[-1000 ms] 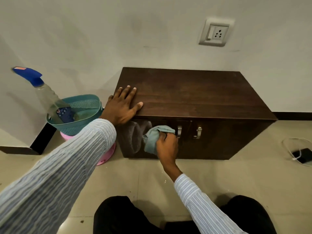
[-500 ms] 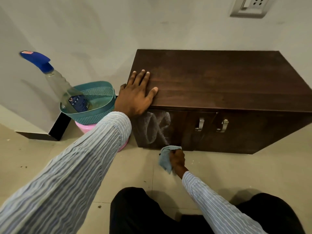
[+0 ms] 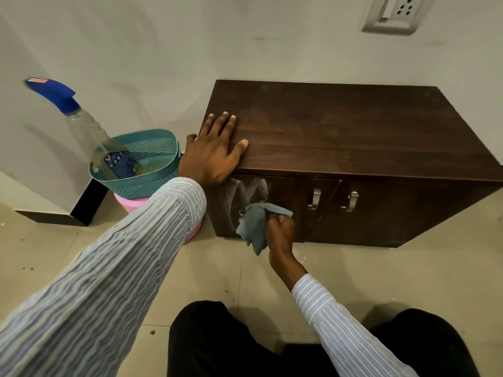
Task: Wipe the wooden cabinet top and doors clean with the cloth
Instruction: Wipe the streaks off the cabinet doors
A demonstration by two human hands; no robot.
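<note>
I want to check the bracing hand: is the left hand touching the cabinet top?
Touching. The head view shows the left hand lying flat on the cabinet top near its left front corner, fingers spread, with no gap under them.

Dim, soft indoor light; wide-angle bending at edges.

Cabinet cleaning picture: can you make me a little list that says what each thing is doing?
left hand: flat on the cabinet top, fingers straight
right hand: holds the cloth against the left door
left door: pale wipe streaks
handles: two, metal, untouched
spray bottle: leans in the teal basket, left of the cabinet
socket: on the wall above
</note>
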